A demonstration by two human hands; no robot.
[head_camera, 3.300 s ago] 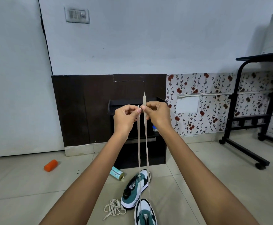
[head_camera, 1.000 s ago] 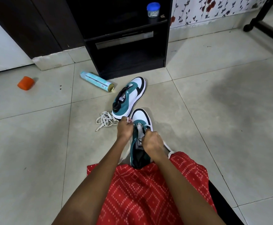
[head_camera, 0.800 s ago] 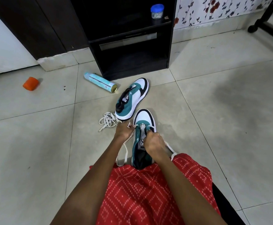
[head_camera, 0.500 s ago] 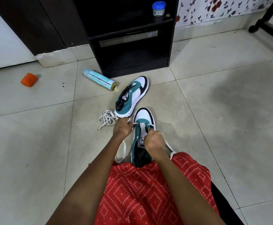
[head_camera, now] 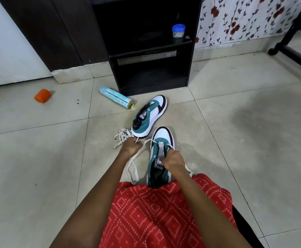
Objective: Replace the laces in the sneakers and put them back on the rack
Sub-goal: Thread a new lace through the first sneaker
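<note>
A teal, white and black sneaker (head_camera: 161, 140) stands on the floor tiles just in front of my red-clad lap, toe pointing away. A white lace (head_camera: 132, 169) runs through its front eyelets. My left hand (head_camera: 130, 148) pinches the lace's left end out to the shoe's left, and a loop of it trails on the floor. My right hand (head_camera: 173, 160) grips the shoe at its tongue, with the lace's other end trailing to its right. The second sneaker (head_camera: 148, 116) lies unlaced a little farther off. A loose bundle of old lace (head_camera: 122, 137) sits by its heel.
A black shoe rack (head_camera: 151, 51) stands against the wall ahead, with a small blue-lidded jar (head_camera: 178, 31) on its middle shelf. A pale blue spray can (head_camera: 116, 97) lies by the rack's left foot. An orange cylinder (head_camera: 42, 95) lies at far left. Black table legs (head_camera: 292, 52) stand at right.
Three seconds ago both hands held the lace ends up at chest height. They are now down at the near sneaker, and the left hand has drawn its lace end out leftward.
</note>
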